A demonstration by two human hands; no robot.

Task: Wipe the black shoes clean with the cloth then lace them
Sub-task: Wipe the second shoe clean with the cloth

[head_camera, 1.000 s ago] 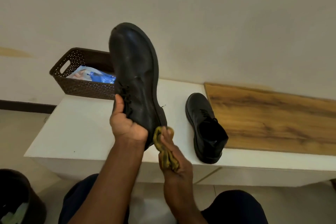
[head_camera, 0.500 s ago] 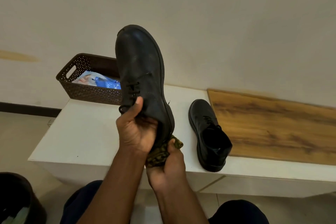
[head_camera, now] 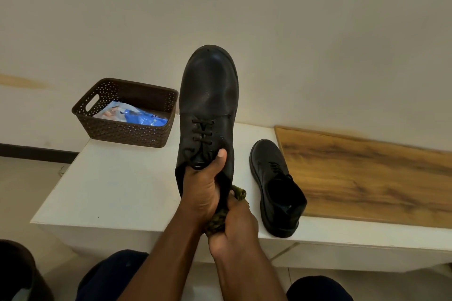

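Left hand (head_camera: 204,190) grip wrapped round held shoe (head_camera: 209,102) at heel end, toe pointing up-away. Right hand (head_camera: 234,225) grip clutching cloth (head_camera: 238,194) against heel. Second shoe (head_camera: 276,188) on table (head_camera: 117,186), toe away.

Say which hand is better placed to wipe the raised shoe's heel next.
Right. The right hand already grips the olive cloth bunched against the heel of the raised black shoe, while the left hand is occupied holding that shoe at its collar.
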